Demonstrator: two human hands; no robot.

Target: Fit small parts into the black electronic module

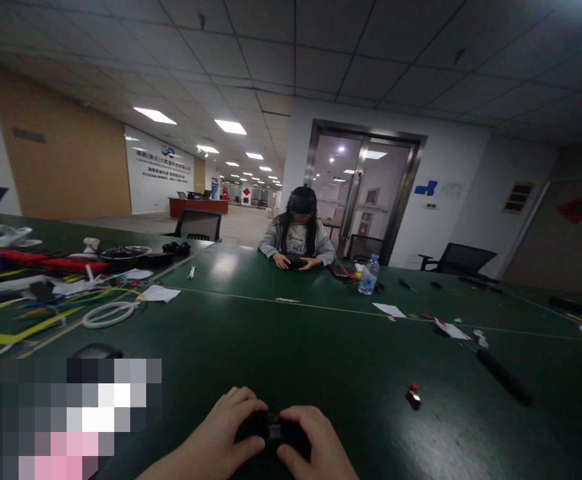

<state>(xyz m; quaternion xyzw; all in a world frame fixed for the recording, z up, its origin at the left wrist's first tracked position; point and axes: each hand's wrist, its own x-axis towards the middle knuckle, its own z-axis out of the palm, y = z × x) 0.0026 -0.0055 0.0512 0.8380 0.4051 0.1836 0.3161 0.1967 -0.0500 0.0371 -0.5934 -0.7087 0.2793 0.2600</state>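
Note:
At the bottom middle, my left hand and my right hand close around a dark two-lobed object. A small shiny piece shows at its centre, between my fingertips. Each palm wraps one side, so much of its shape is hidden and its exact kind is unclear. It is held low, over the near edge of the green table. To the right of my right hand lies a small red and silver item.
Across the table sits a person holding a dark object. A water bottle stands nearby. A long black-handled tool lies right, a wrench farther left. Coiled white cable and papers clutter the left. A pixelated patch covers the lower left.

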